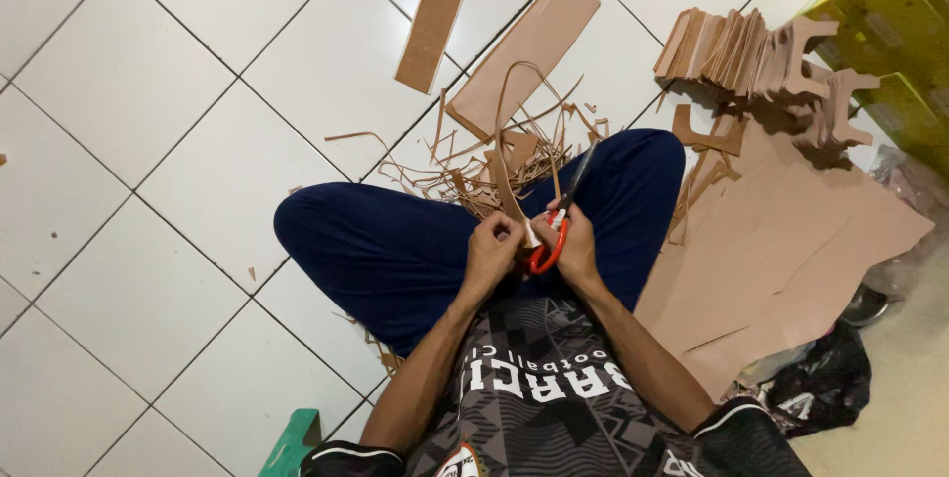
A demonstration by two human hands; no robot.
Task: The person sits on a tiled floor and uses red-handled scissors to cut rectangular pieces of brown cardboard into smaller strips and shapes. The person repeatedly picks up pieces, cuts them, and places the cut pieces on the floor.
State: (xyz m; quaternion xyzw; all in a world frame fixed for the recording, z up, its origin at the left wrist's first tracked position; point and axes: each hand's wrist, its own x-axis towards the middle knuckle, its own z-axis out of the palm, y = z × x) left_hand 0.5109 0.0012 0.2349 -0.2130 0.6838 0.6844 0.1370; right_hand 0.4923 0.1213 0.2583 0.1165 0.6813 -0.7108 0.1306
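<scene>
- Far left, bare white tiled floor (148,141) with dark grout lines running diagonally; down at the bottom edge a small green plastic thing (293,445) pokes in, only partly seen.
- Moving in, the person sits cross-legged on that floor in dark blue trousers (395,250); a black patterned shirt fills the bottom middle.
- Here's the left hand (491,252), fingers curled shut, pinching the lower end of a thin brown strip (506,141); the strip loops up and away over the knees.
- Right against it, the right hand (571,248) is closed through the red handles of a pair of scissors (557,225); the dark blades point up and to the right, though whether they are parted is too fine to tell; the two hands sit close together, nearly touching, over the lap.
- Just beyond the hands, a tangle of brown offcuts (484,171) lies on the floor by the shins.
- Above it, toward the top edge, two flat brown pieces: a long narrow strip (438,12) and a wider rectangular panel (524,52).
- Further right, a stack of cut brown shapes (761,57) leans near the top.
- Below that, large brown sheets (791,250) spread beside the right knee.
- Top right corner, yellow-green boxes (890,12); lower right, a black bag (825,383).
</scene>
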